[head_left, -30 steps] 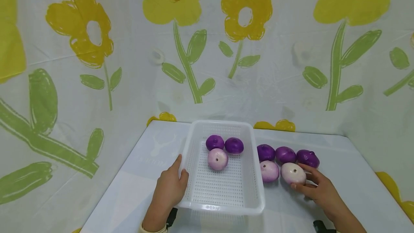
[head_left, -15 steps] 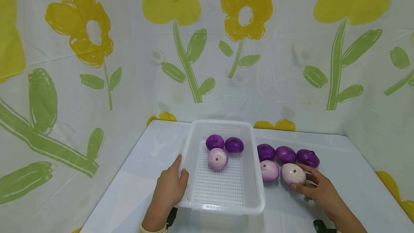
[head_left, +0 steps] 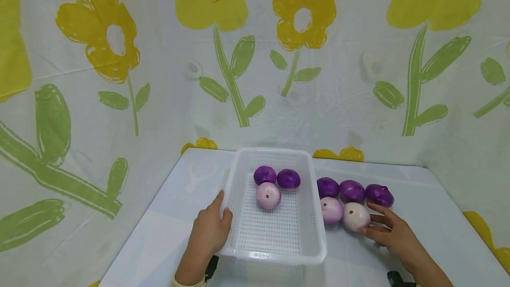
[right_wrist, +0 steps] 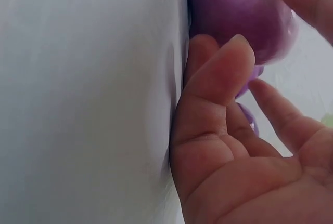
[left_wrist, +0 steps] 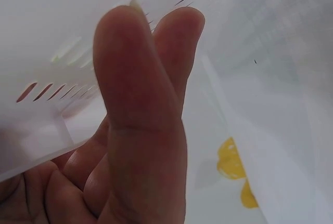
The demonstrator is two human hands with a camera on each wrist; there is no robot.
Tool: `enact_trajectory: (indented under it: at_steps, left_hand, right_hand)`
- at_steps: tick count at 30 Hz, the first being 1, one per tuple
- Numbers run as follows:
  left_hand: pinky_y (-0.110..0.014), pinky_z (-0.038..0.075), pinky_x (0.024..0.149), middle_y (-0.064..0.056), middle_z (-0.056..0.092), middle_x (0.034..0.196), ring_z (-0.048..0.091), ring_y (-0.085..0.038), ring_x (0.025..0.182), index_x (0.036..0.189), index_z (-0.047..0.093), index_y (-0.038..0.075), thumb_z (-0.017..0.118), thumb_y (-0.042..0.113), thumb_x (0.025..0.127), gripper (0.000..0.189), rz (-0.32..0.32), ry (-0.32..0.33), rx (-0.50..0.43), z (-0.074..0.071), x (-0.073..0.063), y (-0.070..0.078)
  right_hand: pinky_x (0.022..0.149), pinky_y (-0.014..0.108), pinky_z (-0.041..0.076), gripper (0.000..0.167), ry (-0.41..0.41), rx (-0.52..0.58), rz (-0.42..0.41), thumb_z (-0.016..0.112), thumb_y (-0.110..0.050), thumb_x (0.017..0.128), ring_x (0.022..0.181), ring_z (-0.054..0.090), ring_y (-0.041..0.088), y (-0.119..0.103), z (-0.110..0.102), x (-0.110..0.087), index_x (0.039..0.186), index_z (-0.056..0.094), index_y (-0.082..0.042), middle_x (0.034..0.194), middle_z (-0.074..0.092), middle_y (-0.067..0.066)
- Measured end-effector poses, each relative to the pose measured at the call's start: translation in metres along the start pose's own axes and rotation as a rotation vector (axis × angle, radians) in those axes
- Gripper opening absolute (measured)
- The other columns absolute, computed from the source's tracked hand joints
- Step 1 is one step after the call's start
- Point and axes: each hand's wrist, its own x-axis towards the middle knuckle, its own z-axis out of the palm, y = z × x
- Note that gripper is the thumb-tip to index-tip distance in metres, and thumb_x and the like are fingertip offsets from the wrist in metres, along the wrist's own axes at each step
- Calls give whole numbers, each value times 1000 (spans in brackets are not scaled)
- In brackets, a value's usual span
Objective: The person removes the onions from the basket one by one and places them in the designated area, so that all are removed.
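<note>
My left hand (head_left: pixel 209 227) grips the left side of a white perforated plastic basket (head_left: pixel 275 258). In the left wrist view, its thumb (left_wrist: pixel 143 94) lies along the outside while other fingers reach under the basket. Inside sit two dark purple onions (head_left: pixel 288 180) and a paler one (head_left: pixel 268 196). To the right, my right hand (head_left: pixel 394 234) is beside a whitish-pink onion (head_left: pixel 356 217), its fingers loosely bent and the thumb tip at the onion's edge. This onion sits against another pale onion (head_left: pixel 331 211), partly hidden by the basket.
Behind the pale onions, a row of purple onions (head_left: pixel 352 191) stands on the white table (head_left: pixel 430 216). The basket's right wall overlaps the leftmost ones. A flower-printed curtain (head_left: pixel 342 114) rises at the table's back edge.
The whitish onion has shifted a little left, away from the right hand's fingers and against the neighbouring pale onion. The left hand and basket stay in place.
</note>
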Motion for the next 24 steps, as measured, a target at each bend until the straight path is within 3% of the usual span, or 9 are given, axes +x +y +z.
enact_trajectory:
  at_steps: [24]
  left_hand:
    - [-47,58,66,-32,68,125,66,-19,73,157,46,-3,57,19,105,58,-5,0,-2,1,0,-2]
  right_hand:
    - [88,42,59,88,-111,42,-13,82,-22,94,124,62,36,6,-15,-9,163,31,-4,151,46,33]
